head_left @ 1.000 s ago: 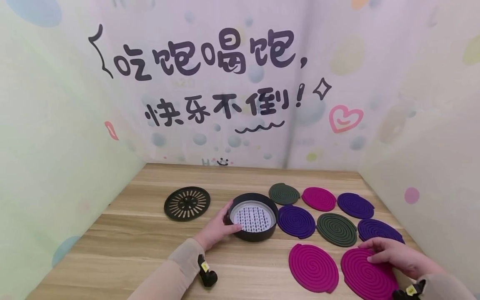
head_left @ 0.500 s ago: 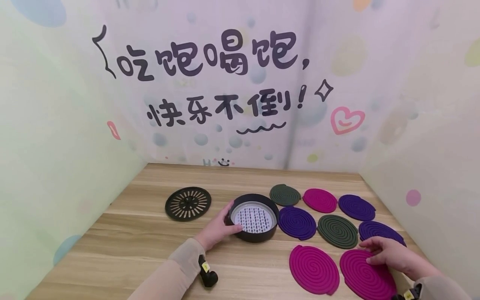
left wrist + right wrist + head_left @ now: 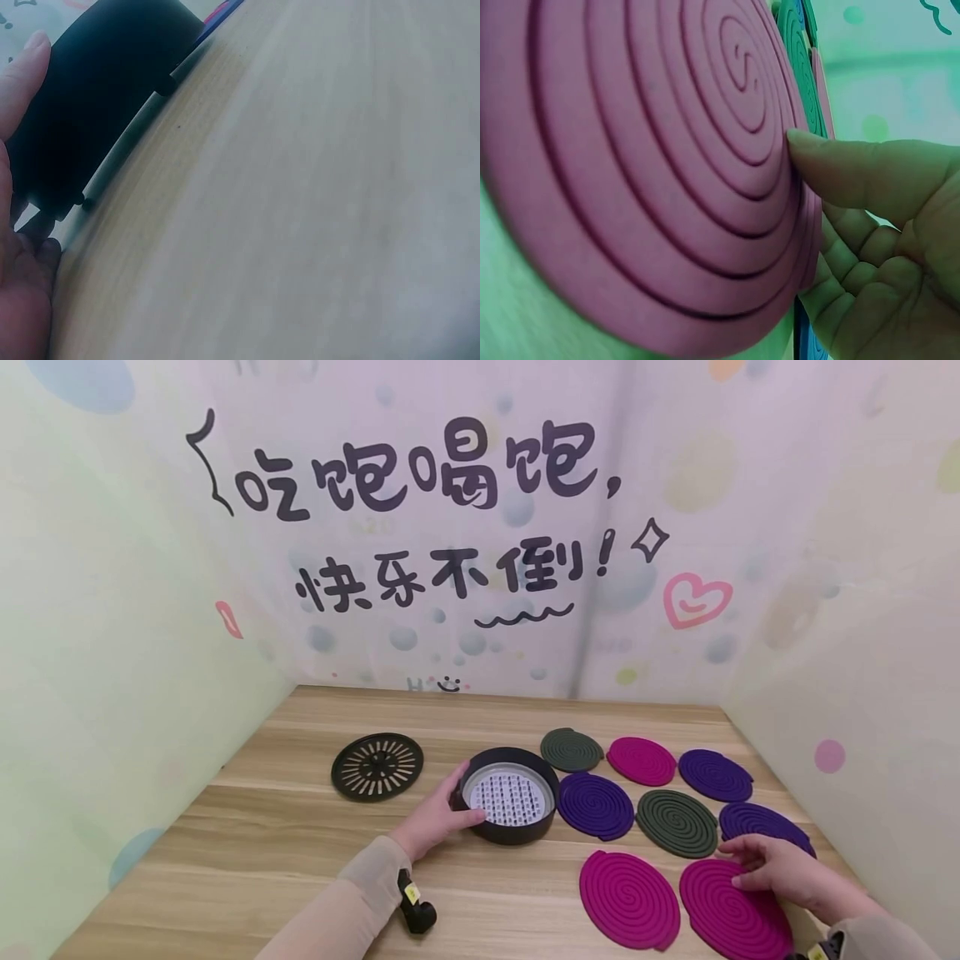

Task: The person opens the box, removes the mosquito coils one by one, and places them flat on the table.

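Nearest, at the near right edge of the wooden table (image 3: 285, 868), the right hand (image 3: 780, 870) is at a magenta spiral coil (image 3: 731, 912). Thumb lies on the coil's top ridges w/ the other fingers curled under its far right rim, so it pinches that edge; the right wrist view shows the thumb tip on the spiral (image 3: 630, 172) and the fingers (image 3: 855, 240) bent beneath. Just left of it lies a 2nd magenta coil (image 3: 628, 898), flat, apart from the 1st.

Mid-table, left of centre, the left hand (image 3: 435, 817) grips the left side of a round black holder (image 3: 512, 795), thumb on the near wall, fingers wrapped round the far-left wall. Holder stands upright, w/ a white perforated insert (image 3: 508, 797) inside. In the left wrist view the black wall (image 3: 97, 105) fills the upper left, thumb tip against it.

Right of the holder, touching or just beside it, a purple coil (image 3: 596, 805); then a dark green coil (image 3: 677, 822), then a purple coil (image 3: 765, 825) partly under the right hand's fingers.

Farther back: a small dark green coil (image 3: 572, 749), a magenta coil (image 3: 641, 761), a purple coil (image 3: 715, 775), left to right. Well left of the holder lies a black slotted lid (image 3: 377, 766), flat. Behind all stands a pastel wall w/ black lettering (image 3: 420, 468).
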`<state>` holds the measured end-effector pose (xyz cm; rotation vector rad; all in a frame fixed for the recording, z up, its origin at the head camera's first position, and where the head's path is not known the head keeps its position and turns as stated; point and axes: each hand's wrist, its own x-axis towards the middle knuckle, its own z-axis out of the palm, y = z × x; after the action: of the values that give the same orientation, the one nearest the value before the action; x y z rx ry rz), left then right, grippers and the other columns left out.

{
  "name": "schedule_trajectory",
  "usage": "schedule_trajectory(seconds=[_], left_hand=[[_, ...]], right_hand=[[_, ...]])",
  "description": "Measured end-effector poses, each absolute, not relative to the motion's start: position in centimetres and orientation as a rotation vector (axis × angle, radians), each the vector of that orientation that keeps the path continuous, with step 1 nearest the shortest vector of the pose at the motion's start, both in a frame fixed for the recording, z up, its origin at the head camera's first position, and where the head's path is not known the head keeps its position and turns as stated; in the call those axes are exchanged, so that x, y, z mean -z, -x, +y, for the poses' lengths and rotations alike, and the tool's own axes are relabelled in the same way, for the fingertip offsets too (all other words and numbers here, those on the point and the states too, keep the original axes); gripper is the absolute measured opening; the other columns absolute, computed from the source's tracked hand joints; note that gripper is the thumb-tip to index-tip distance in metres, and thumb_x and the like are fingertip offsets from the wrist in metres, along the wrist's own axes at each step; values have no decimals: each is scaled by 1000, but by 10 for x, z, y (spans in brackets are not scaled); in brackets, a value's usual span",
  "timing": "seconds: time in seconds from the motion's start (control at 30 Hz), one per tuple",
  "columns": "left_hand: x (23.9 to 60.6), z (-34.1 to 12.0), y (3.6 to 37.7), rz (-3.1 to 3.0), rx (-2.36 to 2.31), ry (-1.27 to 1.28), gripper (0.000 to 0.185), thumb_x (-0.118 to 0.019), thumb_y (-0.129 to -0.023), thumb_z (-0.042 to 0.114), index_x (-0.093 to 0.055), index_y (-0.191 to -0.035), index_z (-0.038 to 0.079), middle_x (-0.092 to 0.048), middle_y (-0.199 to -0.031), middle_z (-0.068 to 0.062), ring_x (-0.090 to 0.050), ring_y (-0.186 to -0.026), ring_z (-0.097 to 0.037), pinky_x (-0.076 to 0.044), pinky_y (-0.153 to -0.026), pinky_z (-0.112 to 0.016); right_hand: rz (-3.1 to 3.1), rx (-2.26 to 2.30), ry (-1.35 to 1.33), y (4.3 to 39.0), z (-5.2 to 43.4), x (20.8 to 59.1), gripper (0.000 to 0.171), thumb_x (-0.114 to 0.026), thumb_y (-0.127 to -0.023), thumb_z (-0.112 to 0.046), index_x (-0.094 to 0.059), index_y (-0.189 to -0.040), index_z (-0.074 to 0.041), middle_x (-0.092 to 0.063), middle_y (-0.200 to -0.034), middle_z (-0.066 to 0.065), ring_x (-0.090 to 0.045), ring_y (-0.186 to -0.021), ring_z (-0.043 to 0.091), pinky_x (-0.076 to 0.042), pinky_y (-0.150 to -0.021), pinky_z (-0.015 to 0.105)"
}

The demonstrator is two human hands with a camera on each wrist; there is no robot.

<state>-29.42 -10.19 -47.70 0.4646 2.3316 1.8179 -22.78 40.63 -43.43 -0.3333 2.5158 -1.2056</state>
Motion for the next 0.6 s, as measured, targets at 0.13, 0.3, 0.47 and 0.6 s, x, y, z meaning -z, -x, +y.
schedule_trajectory(seconds=[0.13,0.3,0.47,0.6], left_hand=[[475,-102,294,2332,-1810,-460,98,-79,-80,22,-17,-155,16,-19,-157,-17,-17,-143,-35,-13,-114,-51],[475,-103,294,2325,-1811,-461,100,-79,-80,20,-15,-156,16,-18,-158,-16,-16,-143,-33,-14,-115,-50],[474,-103,294,2309,-1825,-471,100,-80,-80,19,-16,-156,17,-20,-157,-16,-18,-143,-33,-14,-115,-50],[474,-103,295,2324,-1822,-485,99,-79,-80,19,-15,-155,13,-20,-157,-17,-17,-143,-35,-13,-114,-52]], right_hand=[[2535,1188,316,227,406,434,51,-73,-81,-6,-50,-118,21,-63,-101,13,-58,-88,15,-50,-70,24],[2547,1195,309,226,406,436,51,-73,-82,-6,-50,-119,21,-63,-101,13,-58,-86,11,-51,-70,24],[2562,1224,321,224,407,439,52,-74,-81,-5,-49,-118,22,-64,-102,16,-58,-85,8,-52,-70,24],[2640,1156,335,224,405,434,50,-76,-80,-7,-53,-115,20,-65,-102,18,-60,-86,12,-51,-70,24]])
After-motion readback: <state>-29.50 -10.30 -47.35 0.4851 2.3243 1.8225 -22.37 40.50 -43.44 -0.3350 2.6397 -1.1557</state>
